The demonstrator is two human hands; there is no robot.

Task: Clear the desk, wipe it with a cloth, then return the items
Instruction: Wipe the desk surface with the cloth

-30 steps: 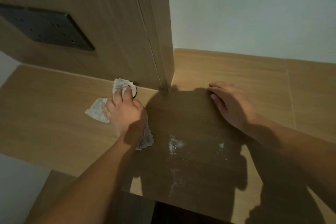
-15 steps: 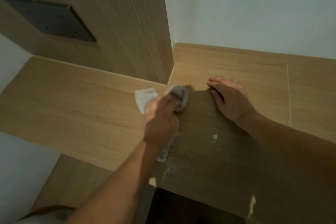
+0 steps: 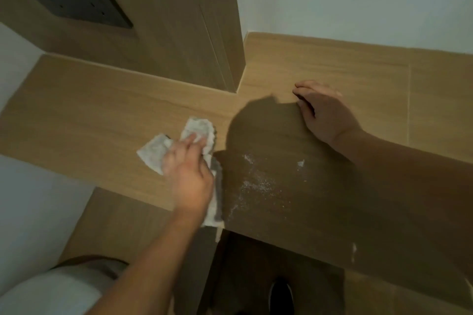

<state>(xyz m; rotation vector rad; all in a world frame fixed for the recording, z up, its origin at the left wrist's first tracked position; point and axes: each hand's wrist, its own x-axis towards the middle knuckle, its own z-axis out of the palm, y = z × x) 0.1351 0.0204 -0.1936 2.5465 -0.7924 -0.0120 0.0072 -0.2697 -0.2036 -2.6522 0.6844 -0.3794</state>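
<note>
Left hand (image 3: 188, 174) on crumpled white cloth (image 3: 176, 147)

L hand (image 3: 189, 174) palm-down w/ fingers extended, pressing; R hand (image 3: 325, 112) flat, fingers straight; both arms outstretched.

The left hand (image 3: 189, 174) has dragged the cloth (image 3: 176, 151) back leftward, away from the white dust (image 3: 258, 181).

Dim, warm light from behind — a hard shadow (image 3: 268, 130) falls between both hands' fingers; left hand (image 3: 190, 174) motion-blurred, edges bowed by wide-angle.
</note>
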